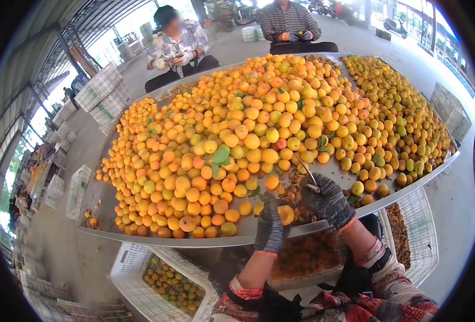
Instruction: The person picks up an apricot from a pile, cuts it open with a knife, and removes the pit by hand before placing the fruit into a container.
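Note:
In a grey knit glove, my left hand [271,225] is closed around an orange apricot [286,215] at the near edge of the metal table [237,241]. My right hand [331,201], in a dark grey glove with an orange cuff, grips a slim, pointed metal tool [307,174]. The tool points up and left, away from the apricot; its exact kind is hard to make out. Between and just beyond my hands lie brown apricot scraps [296,196]. A big heap of apricots [237,145] covers much of the table, with a few green leaves [220,156] on it.
Greener, smaller fruit [404,112] spreads along the table's right side. Below the near edge stand white plastic crates [130,263], one holding fruit. Two people sit across the table, their gloved hands [182,58] raised. Stacked crates [106,94] stand at left.

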Demonstrator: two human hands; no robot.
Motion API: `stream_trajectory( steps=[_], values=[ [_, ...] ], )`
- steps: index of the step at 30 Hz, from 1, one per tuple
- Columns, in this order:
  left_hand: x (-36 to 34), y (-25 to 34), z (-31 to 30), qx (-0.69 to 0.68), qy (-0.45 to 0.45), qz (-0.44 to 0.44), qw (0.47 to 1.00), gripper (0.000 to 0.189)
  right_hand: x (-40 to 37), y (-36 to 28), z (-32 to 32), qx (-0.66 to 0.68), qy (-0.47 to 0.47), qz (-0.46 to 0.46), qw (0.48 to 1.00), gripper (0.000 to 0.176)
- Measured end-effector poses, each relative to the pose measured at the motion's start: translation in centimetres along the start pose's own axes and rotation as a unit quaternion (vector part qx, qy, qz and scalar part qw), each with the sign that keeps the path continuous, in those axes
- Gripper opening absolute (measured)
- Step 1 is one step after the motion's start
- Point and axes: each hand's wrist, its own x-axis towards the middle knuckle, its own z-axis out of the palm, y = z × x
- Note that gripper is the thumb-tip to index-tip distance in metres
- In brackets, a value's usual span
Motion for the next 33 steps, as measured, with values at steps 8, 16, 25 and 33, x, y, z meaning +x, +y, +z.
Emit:
stream_trajectory(
  steps=[8,16,25,33],
  values=[
    [1.3,-5.0,-1.7,0.268,0.016,0.253,0.93,0.035,0.3,1.3,-0.9,-0.621,-0.103,-0.07,0.774,0.023],
    [-1.3,-0.4,-1.9,0.349,-0.237,0.248,0.872,0.028,0.8,-0.9,1.5,-0.635,0.007,-0.041,0.771,0.021],
    [-0.6,0.9,-3.2,0.095,-0.004,0.211,0.973,0.02,10.8,6.4,3.9,-0.766,-0.104,0.001,0.635,0.046],
    [0.1,1.7,-5.4,-0.152,0.149,0.029,0.977,0.024,14.9,11.8,3.8,-0.793,-0.139,-0.113,0.582,0.044]
  ],
)
